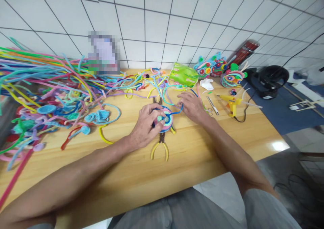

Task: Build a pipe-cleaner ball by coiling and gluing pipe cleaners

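My left hand [146, 123] presses its fingers and thumb on a round coil of pipe cleaners [170, 123], with pink, pale green and blue rings. A blue pipe cleaner [177, 113] runs from the middle of the coil to my right hand [192, 107], whose fingers are closed on its far end. Pliers with yellow handles [166, 149] lie at the near side of the coil, touching or partly under it. Dark metal jaws [157, 101] show just beyond my left fingers; the coil and hand hide what they belong to.
Many coloured pipe cleaners [45, 67] pile up on the left. At the back are a green tissue pack [183, 75] and colourful decorated figures [231, 76]. A yellow glue gun [230, 102] with its cord and a craft knife [212, 106] lie right of my right hand.
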Available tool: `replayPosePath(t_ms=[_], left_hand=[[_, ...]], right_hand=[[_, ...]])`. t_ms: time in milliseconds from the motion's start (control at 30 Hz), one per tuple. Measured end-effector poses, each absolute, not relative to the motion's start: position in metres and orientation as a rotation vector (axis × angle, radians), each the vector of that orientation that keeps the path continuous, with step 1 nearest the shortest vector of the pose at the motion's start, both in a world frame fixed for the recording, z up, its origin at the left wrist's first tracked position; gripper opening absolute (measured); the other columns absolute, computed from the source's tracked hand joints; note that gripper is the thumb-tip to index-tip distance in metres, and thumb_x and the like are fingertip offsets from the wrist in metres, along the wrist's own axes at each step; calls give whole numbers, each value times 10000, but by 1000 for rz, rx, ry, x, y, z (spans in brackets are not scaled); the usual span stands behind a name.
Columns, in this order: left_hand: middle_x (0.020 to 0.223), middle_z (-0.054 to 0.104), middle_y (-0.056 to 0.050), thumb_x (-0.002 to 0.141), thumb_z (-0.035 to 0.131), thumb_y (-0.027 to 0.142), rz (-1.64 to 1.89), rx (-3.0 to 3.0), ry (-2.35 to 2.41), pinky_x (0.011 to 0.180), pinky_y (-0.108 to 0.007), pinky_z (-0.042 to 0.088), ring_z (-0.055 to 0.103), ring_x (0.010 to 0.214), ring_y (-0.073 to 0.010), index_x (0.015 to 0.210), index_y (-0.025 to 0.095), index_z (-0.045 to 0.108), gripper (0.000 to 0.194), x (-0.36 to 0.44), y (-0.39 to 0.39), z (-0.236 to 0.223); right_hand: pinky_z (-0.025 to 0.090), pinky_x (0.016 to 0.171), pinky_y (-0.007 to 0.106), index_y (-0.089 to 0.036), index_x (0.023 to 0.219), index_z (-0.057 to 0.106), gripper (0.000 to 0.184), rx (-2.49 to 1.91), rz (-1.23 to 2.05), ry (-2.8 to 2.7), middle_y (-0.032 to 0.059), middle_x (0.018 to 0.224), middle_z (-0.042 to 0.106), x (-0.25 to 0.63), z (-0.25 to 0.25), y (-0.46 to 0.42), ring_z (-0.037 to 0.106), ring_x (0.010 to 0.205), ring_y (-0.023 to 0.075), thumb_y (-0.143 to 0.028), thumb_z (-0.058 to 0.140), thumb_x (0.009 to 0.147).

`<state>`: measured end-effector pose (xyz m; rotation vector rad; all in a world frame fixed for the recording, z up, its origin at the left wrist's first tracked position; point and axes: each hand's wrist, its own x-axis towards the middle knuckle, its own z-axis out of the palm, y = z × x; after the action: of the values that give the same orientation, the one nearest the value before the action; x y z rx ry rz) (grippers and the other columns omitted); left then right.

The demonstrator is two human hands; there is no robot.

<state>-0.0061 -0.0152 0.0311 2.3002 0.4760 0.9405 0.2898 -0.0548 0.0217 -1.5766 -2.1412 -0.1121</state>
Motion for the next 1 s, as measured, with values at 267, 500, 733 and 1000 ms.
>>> replayPosePath(t_ms=[267,500,733,1000], left_hand=[[1374,563,-107,1015,553,212,935,2289,490,1149,-494,411,522,1315,-268,1192,230,603,185,-6,-16,31],[1384,566,-119,1026,544,237,931,2292,492,1148,-500,421,522,1324,-277,1198,226,597,180,-6,-16,32],[1374,571,-109,1020,548,230,963,2295,499,1146,-488,421,527,1313,-265,1198,234,602,186,-4,-17,30],[1379,582,-108,1016,549,258,940,2267,521,1156,-487,428,526,1318,-266,1192,239,616,189,-4,-17,30]], right_hand=[[529,1078,502,-245,925,729,240,-1829,-221,-2040,123,1155,802,342,29,-23,691,1149,303,-293,519,1031],[551,1003,545,-216,1008,739,236,-1982,-345,-1730,155,1088,799,369,43,-26,706,1074,339,-315,525,1004],[550,1068,515,-297,1301,667,317,-1584,-146,-1842,86,1275,759,272,81,-95,699,1214,310,-416,639,1008],[543,1077,579,-278,1170,734,293,-1700,-41,-1977,105,1213,787,285,67,-97,712,1183,324,-214,521,980]])
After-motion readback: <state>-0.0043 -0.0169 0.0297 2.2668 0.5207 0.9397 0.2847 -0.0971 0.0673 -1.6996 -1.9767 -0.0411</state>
